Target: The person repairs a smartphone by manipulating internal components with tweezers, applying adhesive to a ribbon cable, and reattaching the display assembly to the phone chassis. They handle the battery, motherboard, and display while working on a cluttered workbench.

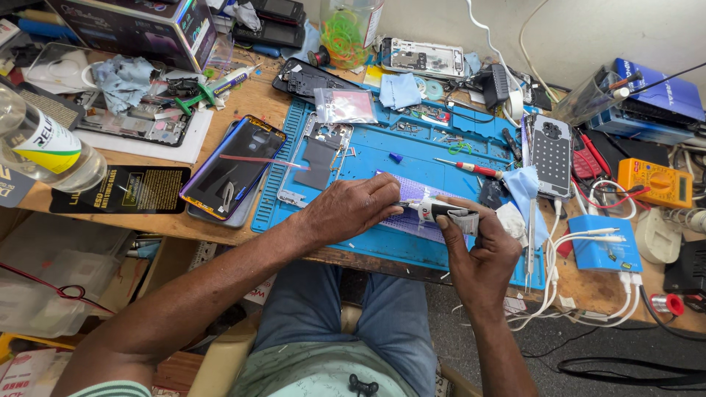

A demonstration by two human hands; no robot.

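the right hand [482,246] is closed around a small glue tube [445,214], its tip pointing at the purple phone part [412,202] on the blue mat [368,158]. the left hand [349,209] pinches the tip, fingers shut. it looks like the gluing step; next needs a soft, slow squeeze along the edge.

A cluttered wooden workbench [220,228] stands against a pale wall [588,29]; dark grey floor [588,345] shows below its near edge.

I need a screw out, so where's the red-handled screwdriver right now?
The red-handled screwdriver lies on the blue work mat, just beyond the right hand, beside a pale blue cloth.
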